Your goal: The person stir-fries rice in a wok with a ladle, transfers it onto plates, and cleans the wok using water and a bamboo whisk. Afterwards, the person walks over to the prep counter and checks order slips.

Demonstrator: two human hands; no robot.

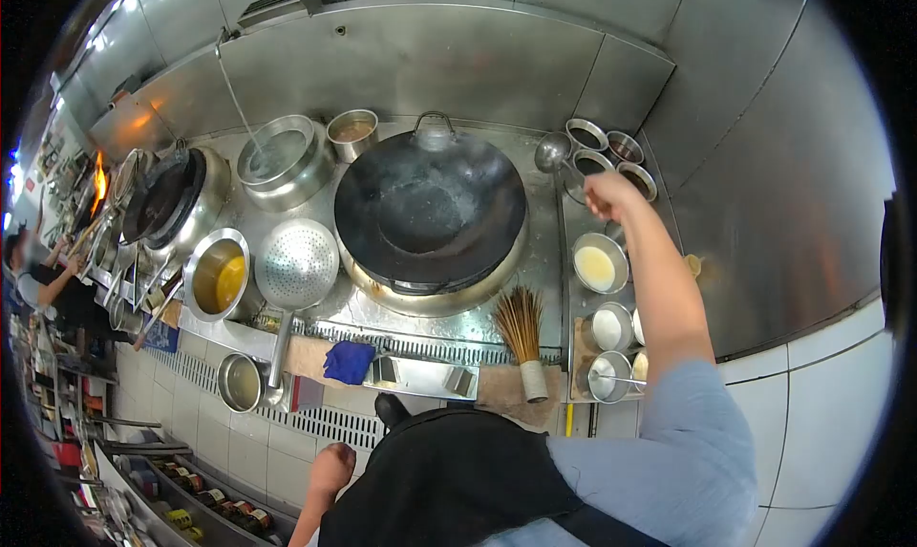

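Observation:
My right hand (613, 196) reaches over the seasoning pots at the right of the stove, its fingers closed around the handle of a ladle (552, 152). The ladle's bowl lies beside small pots of dark sauce (586, 134). Just below that hand stands a pot of pale yellow liquid (596, 267). A large black wok (430, 208) sits on the burner in the middle, with a wet sheen and no food visible in it. Low beside my body hangs my left hand (332, 466), fingers curled, nothing visible in it.
Water runs into a metal pot (280, 160) at the back left. A perforated strainer (298, 263) rests near a pot of yellow oil (218, 275). A bamboo brush (522, 332) and blue cloth (350, 362) lie along the front edge. Another person (53, 289) works at far left near a flame.

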